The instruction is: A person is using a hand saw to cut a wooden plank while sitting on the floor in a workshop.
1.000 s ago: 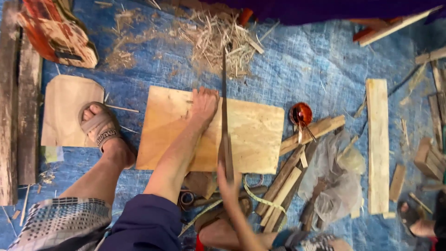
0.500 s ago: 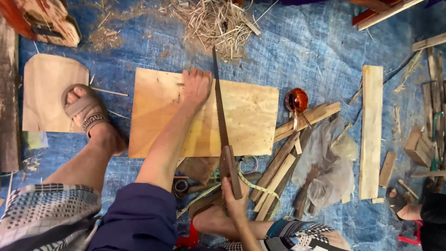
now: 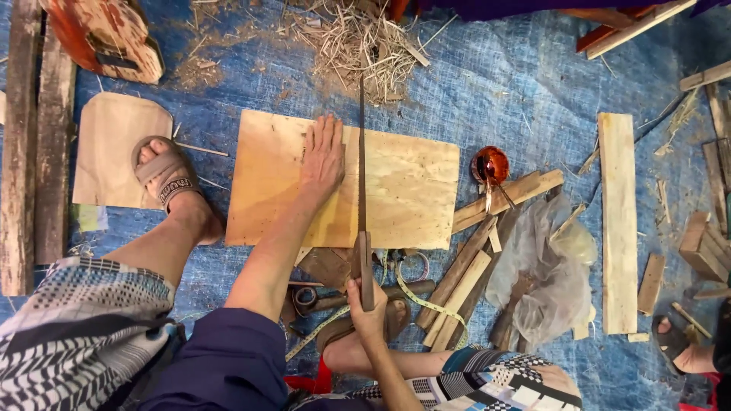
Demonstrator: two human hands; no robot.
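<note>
Left hand is flat on the plywood sheet, fingers spread and palm pressing down near the board's middle, gripping nothing. The sheet lies on the blue tarp straight ahead of the person. Right hand is wrapped tight around the wooden handle of a hand saw at the board's near edge — the long thin blade runs straight away across the sheet, just beside the left hand's fingertips, its tip reaching the heap of straw-like shavings beyond the far edge. Left of the board, a sandalled foot rests on a smaller rounded plywood piece. To the right, a bundle of wooden offcuts leans against the sheet's corner, a red-orange round object sitting just above them, crumpled clear plastic beside them, and a long pale plank further right. A yellow measuring tape curls near the saw handle — another person's sandalled foot shows at the right edge.
</note>
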